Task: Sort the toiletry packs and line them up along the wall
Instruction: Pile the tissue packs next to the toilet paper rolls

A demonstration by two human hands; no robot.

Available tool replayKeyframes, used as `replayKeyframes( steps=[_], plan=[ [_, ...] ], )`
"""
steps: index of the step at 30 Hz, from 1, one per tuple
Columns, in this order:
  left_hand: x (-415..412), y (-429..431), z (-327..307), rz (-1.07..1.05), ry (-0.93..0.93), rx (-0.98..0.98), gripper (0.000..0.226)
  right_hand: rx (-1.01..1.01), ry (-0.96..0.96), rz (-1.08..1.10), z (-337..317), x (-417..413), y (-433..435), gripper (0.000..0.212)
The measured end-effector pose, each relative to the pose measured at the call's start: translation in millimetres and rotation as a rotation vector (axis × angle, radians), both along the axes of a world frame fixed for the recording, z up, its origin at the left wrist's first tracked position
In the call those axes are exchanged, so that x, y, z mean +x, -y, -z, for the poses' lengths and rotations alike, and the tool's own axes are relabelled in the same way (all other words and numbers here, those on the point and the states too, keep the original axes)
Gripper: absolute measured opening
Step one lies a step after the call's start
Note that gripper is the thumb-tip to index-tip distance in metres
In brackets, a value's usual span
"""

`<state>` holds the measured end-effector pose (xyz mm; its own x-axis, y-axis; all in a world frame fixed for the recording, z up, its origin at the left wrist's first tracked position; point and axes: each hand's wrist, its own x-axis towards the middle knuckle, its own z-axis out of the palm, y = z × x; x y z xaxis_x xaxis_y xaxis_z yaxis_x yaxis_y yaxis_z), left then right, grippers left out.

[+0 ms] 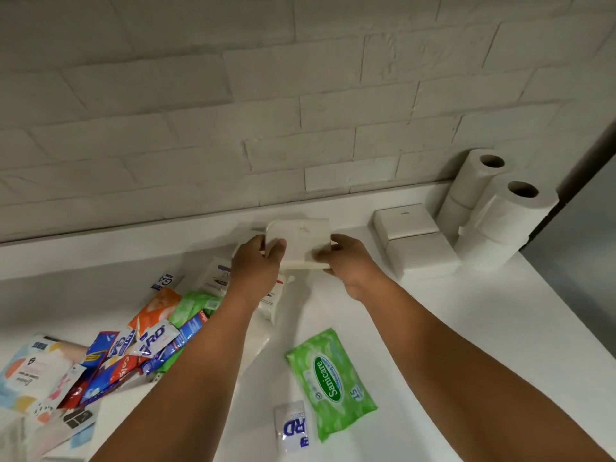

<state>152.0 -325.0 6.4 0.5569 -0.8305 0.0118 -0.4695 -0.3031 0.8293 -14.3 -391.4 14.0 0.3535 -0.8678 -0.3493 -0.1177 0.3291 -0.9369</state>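
The wall is painted brick, off-white going a bit grey-green in this light, with the mortar lines showing as shallow grooves. It drops straight down to a glossy white counter, and there's a low raised lip where the two meet. On the far right the counter ends at a flat grey panel with a dark edge, can't tell if it's a door or an appliance. Lighting is soft and even, with faint shadows and a slight sheen on the counter.
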Motion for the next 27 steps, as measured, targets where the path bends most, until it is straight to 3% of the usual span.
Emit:
replayKeyframes(
  steps=[7,12,16,19,23,27],
  plan=[
    [-59.3,-3.5,7.0,0.07,-0.182,-0.024,0.022,-0.034,0.035,-0.069,6.8,-72.8,7.1,0.031],
    [-106.4,10.6,7.2,0.1,-0.307,-0.106,0.007,-0.165,-0.007,-0.048,11.5,-114.1,21.7,0.035],
    [-138.8,36.4,14.4,0.074,-0.297,-0.138,0.015,-0.358,-0.131,-0.009,16.1,-141.6,40.9,0.022],
    [-160.8,60.5,18.7,0.005,-0.261,-0.16,0.012,-0.496,-0.238,0.006,22.8,-158.3,61.4,0.032],
    [-187.3,93.0,19.5,-0.011,-0.246,-0.191,0.015,-0.562,-0.276,0.081,30.5,-174.8,87.8,0.022],
    [-200.5,123.4,28.6,0.016,-0.153,-0.19,0.021,-0.597,-0.316,0.089,37.6,-181.8,112.6,0.029]
  ],
)
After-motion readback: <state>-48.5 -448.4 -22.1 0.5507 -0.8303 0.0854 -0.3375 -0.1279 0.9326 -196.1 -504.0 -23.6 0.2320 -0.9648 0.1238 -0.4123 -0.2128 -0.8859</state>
